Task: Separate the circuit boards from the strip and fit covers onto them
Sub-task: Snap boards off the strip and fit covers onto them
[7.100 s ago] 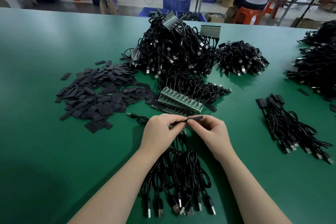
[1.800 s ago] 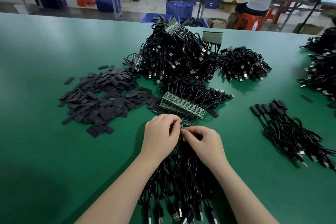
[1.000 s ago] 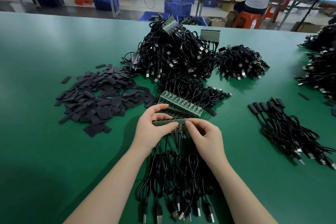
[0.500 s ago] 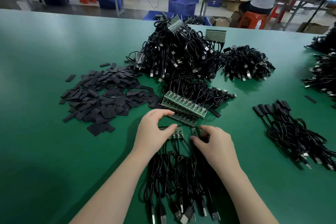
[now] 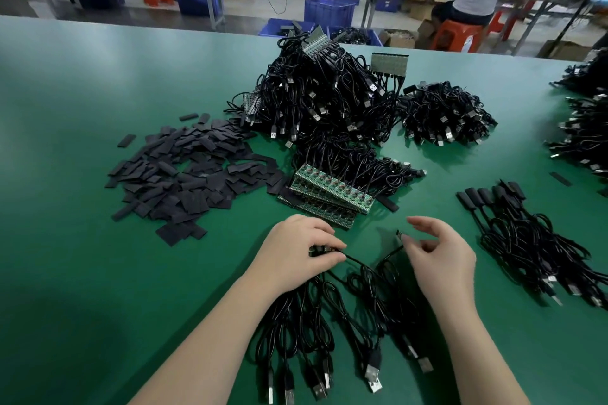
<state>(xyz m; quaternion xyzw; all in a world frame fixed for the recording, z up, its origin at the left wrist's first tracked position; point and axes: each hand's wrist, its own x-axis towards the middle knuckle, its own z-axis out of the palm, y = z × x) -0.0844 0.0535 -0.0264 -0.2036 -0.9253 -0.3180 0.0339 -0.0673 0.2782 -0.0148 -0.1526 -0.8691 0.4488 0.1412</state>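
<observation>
Low in the middle of the frame, the left hand (image 5: 296, 251) presses down on what remains of the strip (image 5: 320, 250), fingers curled over its small green boards, apparently to pin it flat so one piece can be snapped away without dragging the rest. Just to its right, the right hand (image 5: 439, 260) pinches a single board (image 5: 400, 235) between thumb and fingertips; it stands clear of the strip with its cable (image 5: 390, 253) trailing down into the loops below, so that board looks already separated. Those loops fan toward the bottom edge with the plugs (image 5: 373, 371) lying nearest the person, which keeps the board ends up by the hands. Just above the hands waits a stack of strips (image 5: 329, 192), close enough to take next. The covers (image 5: 184, 174), flat black sleeves, lie heaped left of centre, within reach of the left hand; fitting one on the freed board seems the next step. At right centre, the covered cables (image 5: 526, 233) lie bundled apart, likely to keep them from mixing with the large pile (image 5: 322, 99) at upper centre on the green table (image 5: 82, 92).
</observation>
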